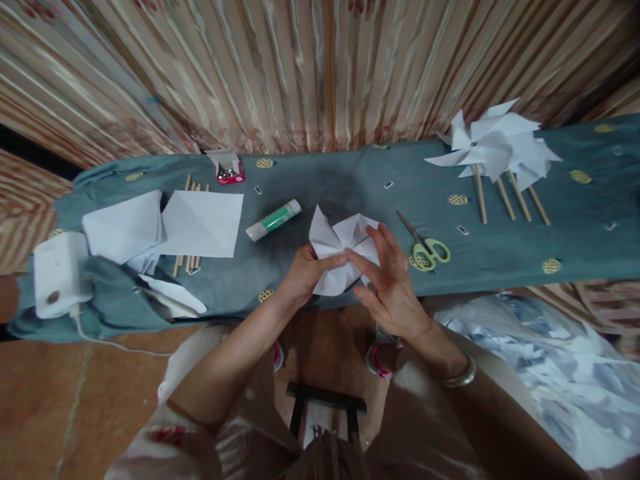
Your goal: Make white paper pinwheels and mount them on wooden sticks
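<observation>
A white paper pinwheel (pixel 333 277) with its points folded in toward the middle is between my hands, over the table's near edge. My left hand (pixel 303 270) grips its left side, the thumb reaching to the centre and the other fingers hidden beneath. With its index fingertip, my right hand (pixel 395 287) touches the centre; its other fingers spread over the right-hand folds and its thumb stands apart. Just right of that hand lie scissors (pixel 425 250) with green handles. A glue stick (pixel 274 220) with a green label lies left of the pinwheel.
Finished pinwheels on sticks (pixel 493 147) lie at the far right. Leftward are paper sheets (pixel 203 223), wooden sticks (pixel 189 183), a red box of small metal pieces (pixel 230 175) and a white corded device (pixel 60 273). A bag of paper scraps (pixel 565 373) stands below right.
</observation>
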Motion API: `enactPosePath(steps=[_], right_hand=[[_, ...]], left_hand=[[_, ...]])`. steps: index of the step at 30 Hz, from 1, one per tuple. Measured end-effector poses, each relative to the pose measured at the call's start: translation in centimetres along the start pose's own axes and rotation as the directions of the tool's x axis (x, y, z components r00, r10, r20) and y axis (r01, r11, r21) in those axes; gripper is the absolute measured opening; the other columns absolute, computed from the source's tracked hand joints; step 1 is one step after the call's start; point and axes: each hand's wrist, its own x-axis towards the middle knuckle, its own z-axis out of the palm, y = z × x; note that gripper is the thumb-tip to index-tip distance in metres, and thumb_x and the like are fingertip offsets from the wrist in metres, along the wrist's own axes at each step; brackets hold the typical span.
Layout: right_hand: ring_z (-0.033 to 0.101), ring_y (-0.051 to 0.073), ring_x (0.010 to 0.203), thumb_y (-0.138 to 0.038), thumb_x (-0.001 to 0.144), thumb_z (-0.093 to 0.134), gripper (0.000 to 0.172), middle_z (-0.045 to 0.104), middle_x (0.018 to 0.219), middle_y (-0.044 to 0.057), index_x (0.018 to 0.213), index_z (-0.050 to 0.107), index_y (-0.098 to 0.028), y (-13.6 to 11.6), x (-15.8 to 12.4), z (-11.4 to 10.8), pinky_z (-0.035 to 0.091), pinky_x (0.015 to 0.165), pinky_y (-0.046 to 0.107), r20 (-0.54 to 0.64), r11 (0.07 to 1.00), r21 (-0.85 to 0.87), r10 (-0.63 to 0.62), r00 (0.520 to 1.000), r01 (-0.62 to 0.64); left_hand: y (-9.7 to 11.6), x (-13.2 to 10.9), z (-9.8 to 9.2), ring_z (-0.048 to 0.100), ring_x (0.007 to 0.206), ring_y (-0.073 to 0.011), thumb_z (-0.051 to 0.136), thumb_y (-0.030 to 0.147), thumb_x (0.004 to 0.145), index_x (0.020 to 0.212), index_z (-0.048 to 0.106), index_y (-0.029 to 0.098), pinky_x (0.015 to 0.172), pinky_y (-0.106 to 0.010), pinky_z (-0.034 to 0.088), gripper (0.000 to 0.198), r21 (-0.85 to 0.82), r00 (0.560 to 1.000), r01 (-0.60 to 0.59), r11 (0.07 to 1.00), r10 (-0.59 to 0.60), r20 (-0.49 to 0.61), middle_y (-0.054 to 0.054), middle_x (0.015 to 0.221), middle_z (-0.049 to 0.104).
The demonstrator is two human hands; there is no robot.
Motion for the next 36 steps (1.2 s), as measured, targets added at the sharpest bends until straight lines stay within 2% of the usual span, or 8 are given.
enactPosePath(steps=[5,11,20,25,29,32,34,36], right_hand=[[0.01,0.036,0.152,-0.05,0.1,0.032,0.052,0.011,0.164,0.005,0.15,0.03,-0.036,0.3,0.0,0.0,0.028,0.113,0.065,-0.012,0.999,0.028,-0.029,1.0,0.029],[0.01,0.035,0.152,-0.051,0.099,0.032,0.052,0.01,0.164,0.002,0.149,0.031,-0.037,0.3,-0.1,-0.1,0.028,0.113,0.063,-0.02,0.999,0.025,-0.036,0.999,0.037],[0.01,0.034,0.152,-0.05,0.099,0.035,0.053,0.011,0.165,0.0,0.151,0.028,-0.04,0.0,0.1,-0.2,0.027,0.115,0.061,-0.027,1.0,-0.007,-0.027,0.999,0.027],[0.013,0.034,0.152,-0.049,0.1,0.033,0.051,0.017,0.165,0.001,0.149,0.035,-0.036,0.1,0.5,-0.7,0.025,0.116,0.064,-0.136,0.999,0.05,0.0,0.991,0.007],[0.02,0.031,0.151,-0.049,0.101,0.029,0.049,0.032,0.16,0.004,0.143,0.048,-0.032,0.3,0.8,-1.2,0.024,0.119,0.06,-0.213,0.989,0.127,0.102,0.972,-0.076],[0.033,0.03,0.146,-0.05,0.1,0.035,0.049,0.043,0.154,0.008,0.137,0.056,-0.026,0.2,1.2,-1.1,0.029,0.118,0.057,-0.242,0.944,0.267,0.261,0.934,-0.195],[0.044,0.029,0.14,-0.05,0.096,0.046,0.047,0.052,0.147,0.01,0.132,0.061,-0.023,0.1,1.5,-0.7,0.034,0.115,0.054,-0.246,0.87,0.414,0.39,0.887,-0.268],[0.054,0.029,0.131,-0.051,0.092,0.055,0.046,0.062,0.137,0.011,0.127,0.064,-0.023,0.2,1.7,-0.1,0.039,0.112,0.053,-0.2,0.742,0.587,0.52,0.83,-0.323]], left_hand=[[-0.2,0.1,-0.2,0.064,0.062,-0.0155,0.089,0.024,0.05,0.079,0.074,0.013,0.065,-0.028,0.049,0.035,0.003,1.0,0.002,1.0,-0.002,0.01,-0.003,0.074,0.074],[-0.5,0.3,-0.1,0.066,0.066,-0.0169,0.088,0.022,0.049,0.079,0.074,0.013,0.07,-0.029,0.05,0.034,-0.028,1.0,-0.012,1.0,0.012,0.0,-0.003,0.076,0.075],[-0.5,0.2,0.3,0.064,0.063,-0.0155,0.083,0.019,0.053,0.082,0.074,0.013,0.064,-0.026,0.049,0.031,-0.062,0.999,-0.011,0.998,0.009,-0.031,-0.003,0.076,0.075],[-0.4,0.2,0.0,0.066,0.067,-0.016,0.082,0.021,0.055,0.085,0.074,0.012,0.067,-0.027,0.05,0.032,-0.074,0.999,-0.016,0.997,0.013,-0.045,-0.005,0.082,0.076],[-0.3,0.4,-0.2,0.066,0.068,-0.0157,0.085,0.02,0.051,0.086,0.075,0.01,0.068,-0.026,0.05,0.038,-0.122,0.998,-0.026,0.992,0.019,-0.058,-0.005,0.08,0.076],[-0.2,0.4,-0.3,0.066,0.067,-0.0152,0.086,0.019,0.047,0.084,0.075,0.01,0.067,-0.026,0.05,0.039,-0.153,0.997,-0.028,0.988,0.017,-0.073,-0.004,0.078,0.076],[0.0,0.4,-0.2,0.065,0.065,-0.0148,0.087,0.018,0.045,0.081,0.075,0.011,0.065,-0.026,0.049,0.039,-0.168,0.995,-0.029,0.985,0.013,-0.097,-0.003,0.075,0.076],[0.1,0.3,-0.2,0.065,0.063,-0.0149,0.087,0.018,0.043,0.078,0.074,0.011,0.065,-0.027,0.049,0.038,-0.179,0.993,-0.032,0.983,0.01,-0.118,-0.003,0.073,0.075]])
